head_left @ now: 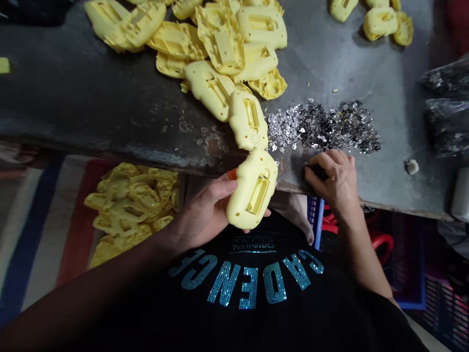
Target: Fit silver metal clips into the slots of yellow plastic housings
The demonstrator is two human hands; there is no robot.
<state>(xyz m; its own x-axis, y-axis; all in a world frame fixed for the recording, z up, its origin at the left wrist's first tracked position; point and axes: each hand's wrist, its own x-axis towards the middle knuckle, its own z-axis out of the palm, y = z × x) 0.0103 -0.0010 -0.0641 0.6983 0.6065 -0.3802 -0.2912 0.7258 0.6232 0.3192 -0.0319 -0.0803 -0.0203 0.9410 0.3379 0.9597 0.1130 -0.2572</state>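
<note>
My left hand holds a yellow plastic housing at the table's near edge, its open rectangular slot facing up. My right hand rests on the grey table, fingers pinched on a small dark tool, just below a heap of small shiny metal pieces. Another yellow housing lies on the table right above the held one.
A large pile of yellow housings covers the table's far middle, and a few more lie at the far right. Dark plastic bags sit at the right edge. A container of yellow housings stands below the table on the left.
</note>
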